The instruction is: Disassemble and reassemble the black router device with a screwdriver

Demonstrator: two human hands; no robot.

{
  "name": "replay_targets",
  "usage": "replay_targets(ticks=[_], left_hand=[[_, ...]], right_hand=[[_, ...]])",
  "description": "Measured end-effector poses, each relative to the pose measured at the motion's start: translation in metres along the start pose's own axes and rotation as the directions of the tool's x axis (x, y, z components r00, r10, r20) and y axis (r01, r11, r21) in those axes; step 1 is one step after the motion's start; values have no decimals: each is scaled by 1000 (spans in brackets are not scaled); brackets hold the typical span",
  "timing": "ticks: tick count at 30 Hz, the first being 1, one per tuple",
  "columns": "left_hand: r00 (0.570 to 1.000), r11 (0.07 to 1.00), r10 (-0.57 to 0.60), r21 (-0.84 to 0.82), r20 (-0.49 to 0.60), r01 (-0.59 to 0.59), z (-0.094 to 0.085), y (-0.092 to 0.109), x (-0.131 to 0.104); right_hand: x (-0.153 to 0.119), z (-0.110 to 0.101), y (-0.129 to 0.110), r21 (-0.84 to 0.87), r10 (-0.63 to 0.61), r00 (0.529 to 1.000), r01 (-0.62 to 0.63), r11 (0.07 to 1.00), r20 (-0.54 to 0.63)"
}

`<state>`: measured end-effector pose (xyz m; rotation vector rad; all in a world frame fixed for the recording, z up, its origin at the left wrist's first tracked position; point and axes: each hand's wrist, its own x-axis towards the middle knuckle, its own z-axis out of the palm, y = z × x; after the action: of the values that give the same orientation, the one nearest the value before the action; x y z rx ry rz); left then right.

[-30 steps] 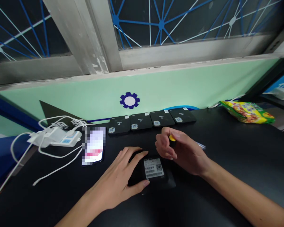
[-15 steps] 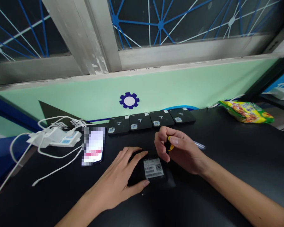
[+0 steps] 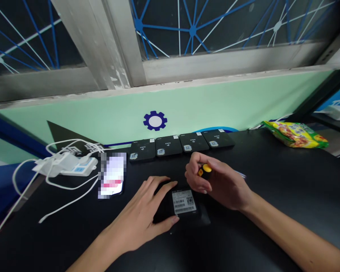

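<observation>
A flat black box-shaped device [image 3: 197, 216] lies on the dark table, with a white printed label [image 3: 184, 201] facing up. My left hand [image 3: 143, 213] rests across its left side and steadies it, thumb at the near edge and fingers spread over the far edge. Just above and right of the device, my right hand [image 3: 219, 185] is curled round a black-and-yellow tool handle [image 3: 205, 171], which looks like a screwdriver's. Any shaft is hidden by the fingers. Behind this hand, a thin pale pen-like stick [image 3: 240, 174] shows in part.
Several flat black boxes [image 3: 169, 145] stand in a row along the wall. To the left are a lit phone [image 3: 112, 175] and a white power strip [image 3: 79, 167] with loose white cables [image 3: 69, 204]. A yellow-green snack bag [image 3: 297, 135] lies at the far right.
My right hand has turned the handle in its fingers, so its rounded yellow end now faces me. The left hand and the device have stayed put.
</observation>
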<state>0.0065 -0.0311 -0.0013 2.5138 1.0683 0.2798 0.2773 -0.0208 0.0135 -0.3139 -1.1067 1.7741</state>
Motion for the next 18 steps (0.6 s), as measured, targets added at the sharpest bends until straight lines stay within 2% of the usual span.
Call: replay_targets(ticks=[5, 13, 18], left_hand=[[1000, 1000, -8, -4, 21, 8, 0, 0, -1], [1000, 1000, -1, -8, 11, 1, -2, 2, 1], [1000, 1000, 0, -7, 19, 0, -1, 1, 0]], right_hand=[[2, -1, 2, -43, -4, 1000, 4, 999, -9], [0, -8, 7, -22, 16, 999, -16, 1000, 41], [-1, -4, 5, -16, 21, 1000, -21, 1000, 20]])
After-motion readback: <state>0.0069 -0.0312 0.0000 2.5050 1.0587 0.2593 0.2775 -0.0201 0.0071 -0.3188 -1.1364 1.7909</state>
